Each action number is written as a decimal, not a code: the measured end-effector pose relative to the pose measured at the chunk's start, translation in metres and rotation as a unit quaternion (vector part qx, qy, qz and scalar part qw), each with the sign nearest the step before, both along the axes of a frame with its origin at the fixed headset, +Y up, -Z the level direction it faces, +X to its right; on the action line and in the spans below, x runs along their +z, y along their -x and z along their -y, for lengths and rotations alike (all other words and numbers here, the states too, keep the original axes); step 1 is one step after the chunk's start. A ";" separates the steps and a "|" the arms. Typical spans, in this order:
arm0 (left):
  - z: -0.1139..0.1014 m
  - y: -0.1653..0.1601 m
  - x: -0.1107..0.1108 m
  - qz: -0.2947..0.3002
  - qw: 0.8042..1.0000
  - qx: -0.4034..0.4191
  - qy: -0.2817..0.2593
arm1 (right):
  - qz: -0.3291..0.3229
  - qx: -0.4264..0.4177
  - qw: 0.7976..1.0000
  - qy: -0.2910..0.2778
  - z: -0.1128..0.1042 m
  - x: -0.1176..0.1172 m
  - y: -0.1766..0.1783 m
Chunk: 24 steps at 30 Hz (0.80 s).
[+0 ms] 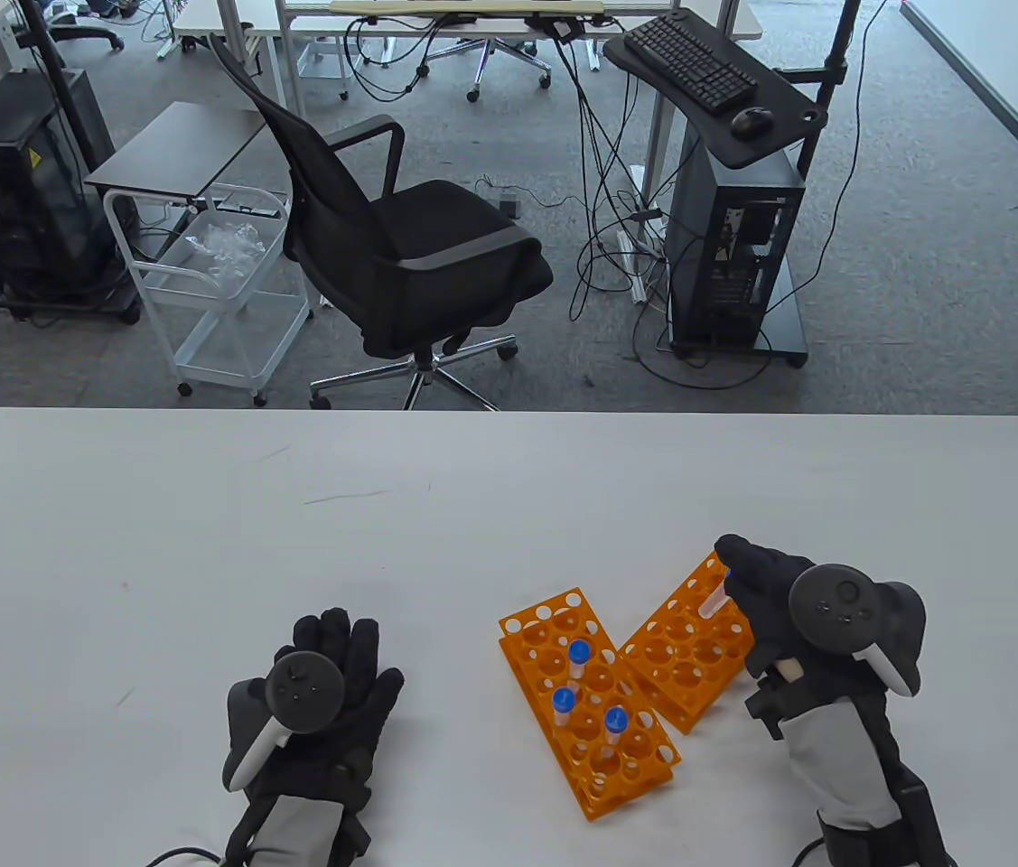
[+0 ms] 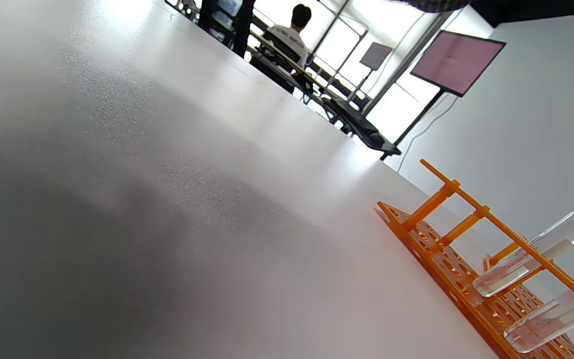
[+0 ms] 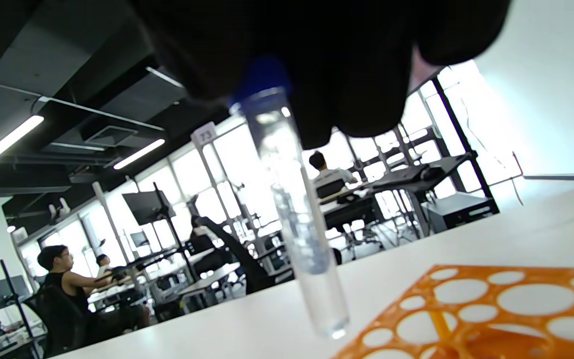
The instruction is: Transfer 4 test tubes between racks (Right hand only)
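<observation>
Table view, near edge first: we note the left hand lying flat on the white desk, palm down, fingers spread, its grip open and holding nothing. To its right, in the middle of the near desk, stands the left orange rack, long side running near to far. It carries three blue-capped test tubes: the near-right tube, the near-left tube and the far tube, all upright.

Just right of that, corner touching or almost touching, sits the right orange rack, angled away to the far right. We see the right hand above its far end, grip closed on a fourth test tube near the cap, tube hanging tilted over the rack.

Right wrist view confirms it: gloved fingers pinch the tube's blue cap end, clear tube pointing down, its rounded tip just beside the rack's far edge, above the desk. Whether the tip touches anything we cannot tell.

Beyond the desk's far edge, a black office chair stands on grey carpet.
</observation>
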<state>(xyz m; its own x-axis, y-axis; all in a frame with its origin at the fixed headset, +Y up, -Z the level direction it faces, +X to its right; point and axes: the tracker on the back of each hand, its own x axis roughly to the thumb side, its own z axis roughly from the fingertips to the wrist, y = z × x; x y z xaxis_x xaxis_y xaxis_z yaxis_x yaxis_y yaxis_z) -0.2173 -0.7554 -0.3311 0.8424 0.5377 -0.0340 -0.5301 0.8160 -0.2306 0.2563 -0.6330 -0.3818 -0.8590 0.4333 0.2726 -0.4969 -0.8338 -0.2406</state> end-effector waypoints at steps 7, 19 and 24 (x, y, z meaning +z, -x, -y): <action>0.000 0.000 0.000 0.000 1.000 0.000 0.000 | 0.030 0.009 0.999 0.007 0.005 -0.004 -0.013; 0.000 0.000 0.000 0.000 1.000 0.000 0.000 | 0.068 0.044 0.996 0.034 0.017 -0.009 -0.024; 0.000 0.000 0.000 0.000 1.000 0.000 0.000 | 0.071 0.053 0.995 0.043 0.022 -0.012 -0.024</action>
